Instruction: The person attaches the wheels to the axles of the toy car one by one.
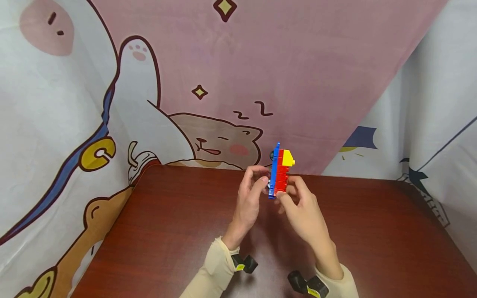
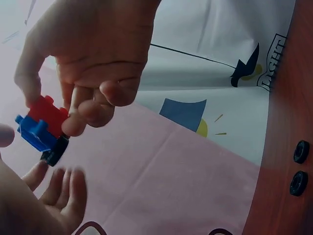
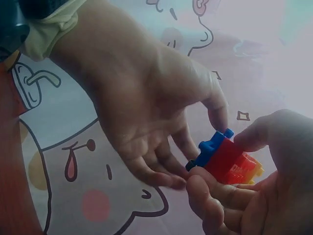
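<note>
A small toy car [image 1: 281, 171] of building bricks is held up on end above the table. Its blue base [image 1: 274, 171] faces left, with red bricks stacked on it and a yellow brick [image 1: 287, 158] near the top. My right hand [image 1: 307, 211] pinches the red bricks [image 3: 227, 159] at the lower end between thumb and fingers. On the base side, my left hand [image 1: 249, 200] has its thumb and index finger around the underside. In the left wrist view its fingertip is right at a black wheel [image 2: 55, 151]. The left fingers partly hide the underside.
Two loose black wheels [image 2: 298, 182] lie on the brown tabletop [image 1: 167, 231]. Behind the table hangs a cloth [image 1: 298, 82] printed with cartoon animals. Each wrist carries a black strapped device [image 1: 244, 263].
</note>
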Demonstrator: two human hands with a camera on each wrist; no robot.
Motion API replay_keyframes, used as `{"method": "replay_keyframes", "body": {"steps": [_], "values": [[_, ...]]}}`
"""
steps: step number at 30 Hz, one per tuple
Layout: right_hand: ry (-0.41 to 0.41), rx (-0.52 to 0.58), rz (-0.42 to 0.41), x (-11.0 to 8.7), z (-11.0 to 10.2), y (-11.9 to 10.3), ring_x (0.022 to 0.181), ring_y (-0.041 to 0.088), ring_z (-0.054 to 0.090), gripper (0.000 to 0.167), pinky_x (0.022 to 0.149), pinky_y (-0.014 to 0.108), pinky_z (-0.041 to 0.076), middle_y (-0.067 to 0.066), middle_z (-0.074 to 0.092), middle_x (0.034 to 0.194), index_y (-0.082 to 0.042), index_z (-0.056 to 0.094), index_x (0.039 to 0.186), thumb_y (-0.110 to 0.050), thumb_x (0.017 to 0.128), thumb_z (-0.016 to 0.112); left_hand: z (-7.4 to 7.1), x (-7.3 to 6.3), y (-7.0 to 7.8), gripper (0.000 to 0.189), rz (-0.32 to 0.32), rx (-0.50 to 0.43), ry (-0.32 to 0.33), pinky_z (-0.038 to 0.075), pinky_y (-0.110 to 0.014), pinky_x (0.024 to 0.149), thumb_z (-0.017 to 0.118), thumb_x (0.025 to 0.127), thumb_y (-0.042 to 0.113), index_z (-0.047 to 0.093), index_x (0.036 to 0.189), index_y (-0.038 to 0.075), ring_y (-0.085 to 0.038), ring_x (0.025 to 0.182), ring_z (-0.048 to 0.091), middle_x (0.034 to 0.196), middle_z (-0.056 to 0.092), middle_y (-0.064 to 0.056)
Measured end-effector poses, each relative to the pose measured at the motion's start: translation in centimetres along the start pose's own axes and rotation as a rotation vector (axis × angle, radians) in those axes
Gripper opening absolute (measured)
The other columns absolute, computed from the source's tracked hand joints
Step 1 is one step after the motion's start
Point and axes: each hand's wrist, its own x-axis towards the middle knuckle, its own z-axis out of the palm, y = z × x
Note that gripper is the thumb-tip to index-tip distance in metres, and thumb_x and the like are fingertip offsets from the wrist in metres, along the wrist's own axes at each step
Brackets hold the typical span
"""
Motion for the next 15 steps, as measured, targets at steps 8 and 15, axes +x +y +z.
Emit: {"method": "replay_keyframes", "body": {"steps": [8, 15], "values": [[-0.022, 0.008, 0.023, -0.02, -0.22, 0.05, 0.063, 0.017, 0.062, 0.029, 0.057, 0.031, 0.052, 0.012, 0.069, 0.087, -0.012, 0.054, 0.129, -0.017, 0.1, 0.052, 0.21, -0.12, -0.11, 0.037, -0.078, -0.034, -0.058, 0.05, -0.028, 0.058, 0.046, 0.102, 0.025, 0.06, 0.129, 0.004, -0.013, 0.066, 0.057, 0.099, 0.064, -0.024], [-0.004, 0.032, -0.009, 0.33, -0.98, 0.41, 0.073, 0.013, 0.063, 0.035, 0.061, 0.027, 0.054, 0.012, 0.065, 0.098, -0.009, 0.057, 0.129, -0.031, 0.103, 0.054, -0.05, 0.26, 0.15, 0.037, -0.12, -0.085, 0.003, 0.051, -0.026, 0.054, 0.046, 0.101, 0.025, 0.06, 0.125, 0.001, -0.013, 0.066, 0.056, 0.096, 0.064, -0.012]]}}
